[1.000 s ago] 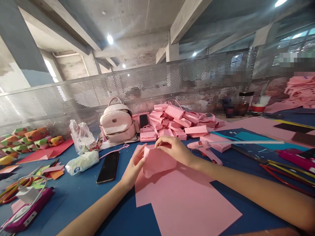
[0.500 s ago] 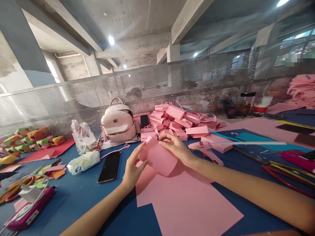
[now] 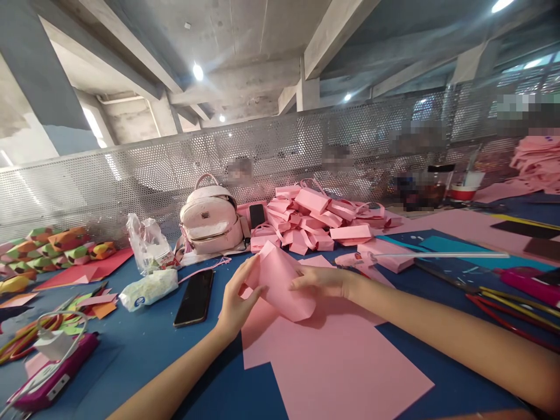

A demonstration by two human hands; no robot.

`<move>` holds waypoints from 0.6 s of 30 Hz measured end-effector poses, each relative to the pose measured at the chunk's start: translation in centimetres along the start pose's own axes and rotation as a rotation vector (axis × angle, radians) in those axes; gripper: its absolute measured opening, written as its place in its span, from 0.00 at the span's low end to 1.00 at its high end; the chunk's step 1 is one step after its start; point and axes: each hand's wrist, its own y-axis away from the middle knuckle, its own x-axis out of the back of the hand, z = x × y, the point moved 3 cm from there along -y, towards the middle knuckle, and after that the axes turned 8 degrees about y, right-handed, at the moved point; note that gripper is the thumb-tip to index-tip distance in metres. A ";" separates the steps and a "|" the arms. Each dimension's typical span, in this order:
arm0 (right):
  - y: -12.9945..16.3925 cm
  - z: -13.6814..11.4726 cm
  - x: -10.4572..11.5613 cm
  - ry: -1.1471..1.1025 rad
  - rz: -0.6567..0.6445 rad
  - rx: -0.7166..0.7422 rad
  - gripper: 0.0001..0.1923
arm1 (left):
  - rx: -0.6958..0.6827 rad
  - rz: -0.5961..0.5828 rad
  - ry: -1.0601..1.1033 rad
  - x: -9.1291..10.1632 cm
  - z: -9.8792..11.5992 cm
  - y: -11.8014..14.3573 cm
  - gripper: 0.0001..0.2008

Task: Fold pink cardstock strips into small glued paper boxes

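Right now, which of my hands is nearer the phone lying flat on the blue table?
Left. Your left hand is just right of the phone, apart from it; your right hand, farther right, holds the curved pink paper.

- Bare blue tabletop (image 3: 135, 344) lies open between the purple power strip (image 3: 56, 379) and the left forearm, a broad passage.
- The phone (image 3: 193, 297) narrows the way just outside the left hand (image 3: 238, 294); only a slim blue strip separates them.
- The flat pink sheet (image 3: 345, 356) lies low, leaving room above it in front of the right forearm.
- Behind the right wrist, the glue gun (image 3: 361, 262) and its long stick bar the way back.
- Scissors (image 3: 471, 287) obstruct the far right.
- Straight ahead, piled pink boxes (image 3: 306, 219) and the backpack (image 3: 212, 224) block reaching through.
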 end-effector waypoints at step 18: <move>0.0 1.5 -2.1 -0.567 -0.141 -0.163 0.41 | 0.010 0.027 -0.023 -0.1 0.8 0.3 0.25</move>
